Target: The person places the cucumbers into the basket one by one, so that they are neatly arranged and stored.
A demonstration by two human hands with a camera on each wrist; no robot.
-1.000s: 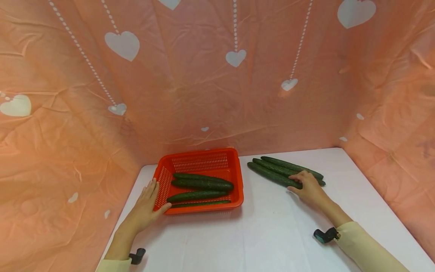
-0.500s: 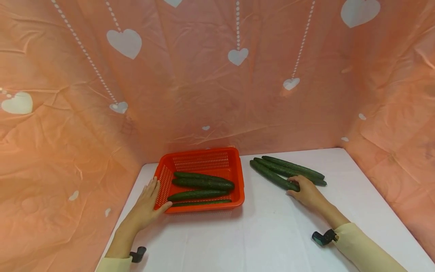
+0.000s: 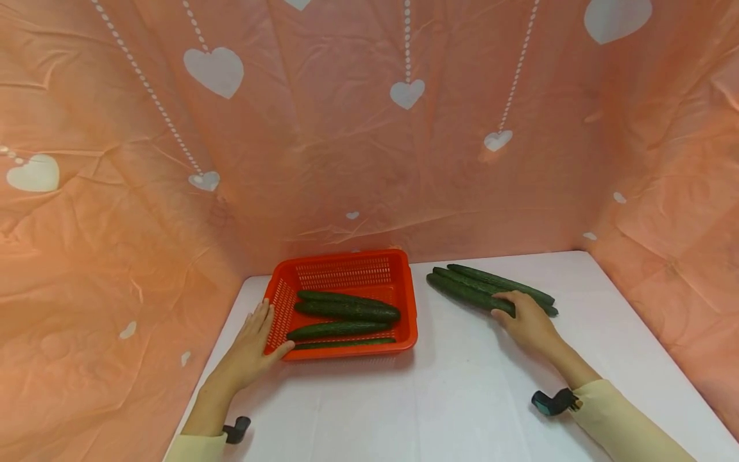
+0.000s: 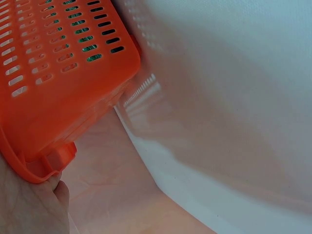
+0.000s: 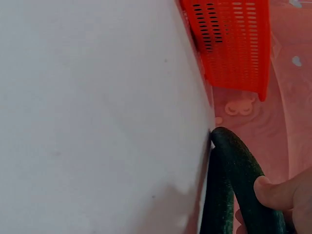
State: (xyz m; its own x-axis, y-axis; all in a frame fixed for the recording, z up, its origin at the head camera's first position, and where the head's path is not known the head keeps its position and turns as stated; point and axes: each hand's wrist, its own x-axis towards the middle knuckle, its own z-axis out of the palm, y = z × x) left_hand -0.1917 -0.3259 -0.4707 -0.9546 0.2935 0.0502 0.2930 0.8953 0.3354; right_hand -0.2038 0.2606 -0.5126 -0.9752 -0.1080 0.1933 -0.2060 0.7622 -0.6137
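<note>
Held in my right hand (image 3: 528, 324) is a dark green cucumber (image 3: 464, 294), the nearest of a group on the right of the table. In the right wrist view my thumb presses the top of this cucumber (image 5: 239, 168), with fingertips on its other side. Another cucumber (image 5: 218, 195) lies right beside it. Behind them, the farthest cucumber (image 3: 502, 281) slants the same way. My left hand (image 3: 248, 350) rests on the near left corner of a red plastic basket (image 3: 346, 274), fingers straight along its side and thumb at the front rim. Several cucumbers (image 3: 349, 312) lie inside.
A white cloth (image 3: 369, 410) covers the table. Pink-orange sheeting (image 3: 323, 160) with white hearts hangs behind and at both sides. The basket stands close to the back sheet, left of the loose cucumbers.
The nearest cucumber's near end was drawn toward me, apart from the others, half a second ago. Now it lies close against them again, my right hand gripping it. The left hand stays on the basket.
</note>
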